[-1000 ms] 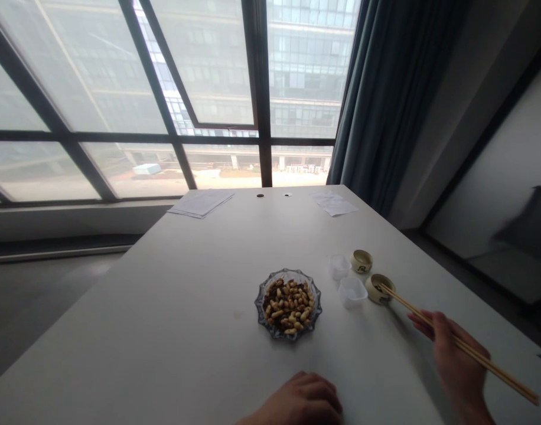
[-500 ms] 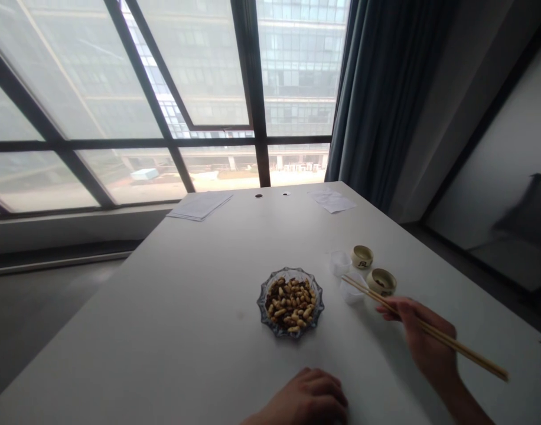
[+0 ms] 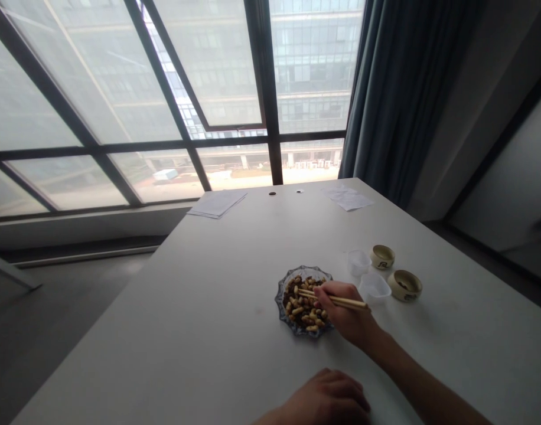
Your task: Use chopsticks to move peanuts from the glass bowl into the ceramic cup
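My right hand (image 3: 348,313) grips a pair of wooden chopsticks (image 3: 341,300), reaching over the right side of a scalloped glass bowl (image 3: 280,310). Inside that bowl lie shelled-looking pale peanuts (image 3: 298,310) mixed with small dark bits. The chopstick tips are among the peanuts; whether they pinch one, I cannot tell. Near the front edge of the view, my left hand (image 3: 326,398) rests palm down on the white table, fingers curled together, with nothing visible in it. Its fingertips are partly hidden.
Right of the glass bowl stand two clear plastic cups (image 3: 358,263) and two beige ceramic bowls (image 3: 383,257), the nearer one (image 3: 406,286) holding a few dark bits. Papers (image 3: 217,203) lie at the far left of the table (image 3: 217,307), and more sheets (image 3: 348,197) at the far right.
My right hand has moved left with the chopsticks, from beside the cups and ceramic bowls to the glass bowl. My left hand stays on the table. The view has turned slightly left.
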The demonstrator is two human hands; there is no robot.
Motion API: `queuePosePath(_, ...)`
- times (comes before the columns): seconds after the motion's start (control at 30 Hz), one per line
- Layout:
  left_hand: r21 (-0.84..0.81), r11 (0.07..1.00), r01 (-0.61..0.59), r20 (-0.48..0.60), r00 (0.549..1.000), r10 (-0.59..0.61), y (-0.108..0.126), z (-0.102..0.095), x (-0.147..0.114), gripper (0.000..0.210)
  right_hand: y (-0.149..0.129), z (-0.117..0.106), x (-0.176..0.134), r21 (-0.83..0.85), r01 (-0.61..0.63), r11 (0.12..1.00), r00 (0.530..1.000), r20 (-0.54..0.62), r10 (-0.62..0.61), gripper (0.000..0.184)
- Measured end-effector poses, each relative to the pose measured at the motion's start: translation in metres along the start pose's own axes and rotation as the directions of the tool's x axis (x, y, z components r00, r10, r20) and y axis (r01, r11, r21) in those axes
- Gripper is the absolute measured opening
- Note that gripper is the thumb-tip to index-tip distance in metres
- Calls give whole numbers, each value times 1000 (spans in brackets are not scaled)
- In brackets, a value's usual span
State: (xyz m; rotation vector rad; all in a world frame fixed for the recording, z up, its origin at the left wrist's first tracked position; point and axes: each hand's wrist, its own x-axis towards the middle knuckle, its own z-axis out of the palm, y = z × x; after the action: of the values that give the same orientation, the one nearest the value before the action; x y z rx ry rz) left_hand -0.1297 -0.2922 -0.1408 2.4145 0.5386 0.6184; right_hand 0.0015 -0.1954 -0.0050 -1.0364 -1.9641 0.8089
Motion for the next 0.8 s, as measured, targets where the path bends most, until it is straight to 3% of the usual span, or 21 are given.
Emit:
queuePosePath(0.17,-14,1000,16,23,1000,-16,0,0,-1,13,-7,-2,6,89,-9,996,999,41,5,42)
queuePosePath(0.33,-16,1000,10,32,999,-9,2,-1,-2,14,-3,-21,6,49,-121,991,993,7,121,44)
queuePosePath(0.47,-19,1000,7,7,1000,-7,3,0,-2,15,2,-30,4,81,-182,980,983,52,179,44)
queuePosePath(0.8,-32,999,13,13,1000,-13,4,-1,-1,18,11,-21,6,125,-87,988,993,86,77,36)
